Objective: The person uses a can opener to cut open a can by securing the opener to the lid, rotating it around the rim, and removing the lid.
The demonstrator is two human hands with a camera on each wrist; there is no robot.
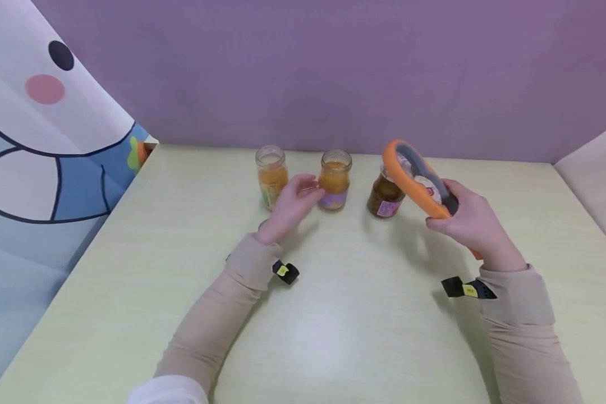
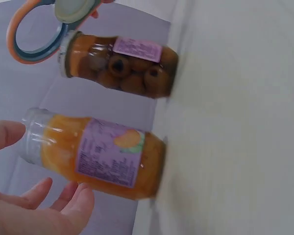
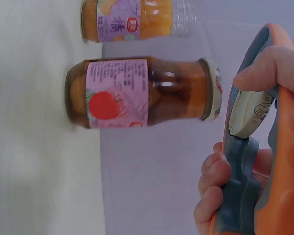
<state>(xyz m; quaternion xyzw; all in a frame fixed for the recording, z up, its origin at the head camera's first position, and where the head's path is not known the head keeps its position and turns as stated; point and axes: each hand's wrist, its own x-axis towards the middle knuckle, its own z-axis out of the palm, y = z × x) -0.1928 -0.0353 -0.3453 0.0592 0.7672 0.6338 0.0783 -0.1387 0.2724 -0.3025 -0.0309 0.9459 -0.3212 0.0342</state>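
Note:
My right hand point(image 1: 467, 216) grips an orange-and-grey jar opener point(image 1: 415, 188), and a loose white jar lid point(image 3: 250, 113) sits inside its loop. Just left of the opener stands a jar of dark brown fruit point(image 1: 385, 196) with a pink label; a lid point(image 3: 213, 90) is on it. My left hand point(image 1: 295, 205) is beside a lidless jar of orange fruit point(image 1: 334, 182), fingers loosely bent around its near side without gripping; whether a fingertip touches it I cannot tell. Another lidless jar with orange contents point(image 1: 271, 177) stands behind the left hand, partly hidden.
The jars line up toward the back of a pale table point(image 1: 333, 314), close to a purple backdrop point(image 1: 303, 78). A cartoon-printed cloth point(image 1: 35, 185) hangs at the left. Part of a small round edge point(image 1: 261, 224) shows behind my left wrist.

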